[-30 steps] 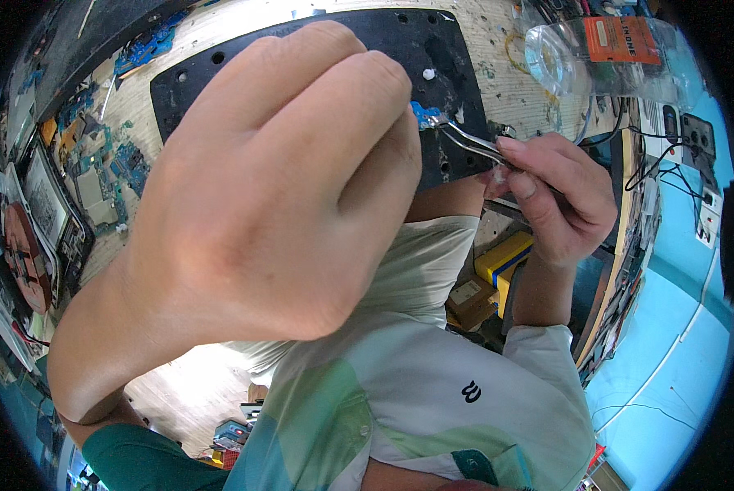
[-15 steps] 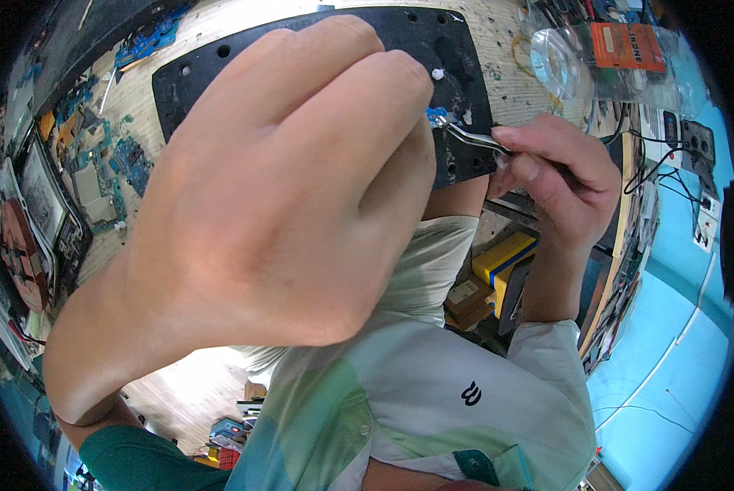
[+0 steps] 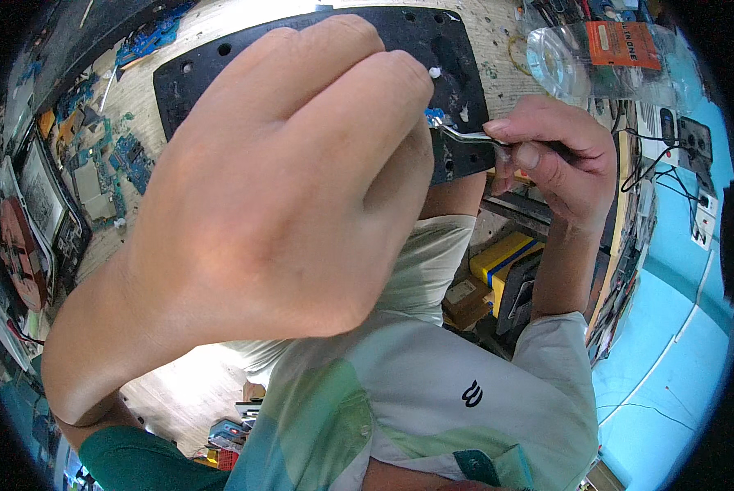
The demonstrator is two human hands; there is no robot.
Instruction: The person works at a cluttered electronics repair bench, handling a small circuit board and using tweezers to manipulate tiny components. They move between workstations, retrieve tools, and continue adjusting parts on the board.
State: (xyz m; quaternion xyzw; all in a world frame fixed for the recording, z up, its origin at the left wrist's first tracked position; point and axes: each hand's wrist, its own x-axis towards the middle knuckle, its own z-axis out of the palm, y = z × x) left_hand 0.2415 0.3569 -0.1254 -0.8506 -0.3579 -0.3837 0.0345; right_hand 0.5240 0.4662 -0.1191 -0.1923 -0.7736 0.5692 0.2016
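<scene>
My left hand (image 3: 261, 196) fills the middle of the view, raised close to the camera, its fingers curled; whatever they grip is hidden behind the hand. Over on the right, my right hand (image 3: 570, 159) pinches a pair of silvery tweezers (image 3: 470, 137) between thumb and fingers. The tweezers' tip meets a small blue circuit board piece (image 3: 436, 116) over a black mat (image 3: 445, 41) with round holes. Part of that blue piece is covered by my left hand. A small white blob (image 3: 435, 73) lies on the mat nearby.
Circuit boards (image 3: 97, 188) and opened devices (image 3: 44, 204) lie along the left of the wooden bench. At the back right sits a clear plastic bag (image 3: 621, 69) with an orange label. Black cables (image 3: 637, 155) hang at the right; a yellow box (image 3: 506, 258) stands below the bench.
My right hand has shifted slightly and tilted, and the tweezers lie a little flatter. The left hand has barely moved.
</scene>
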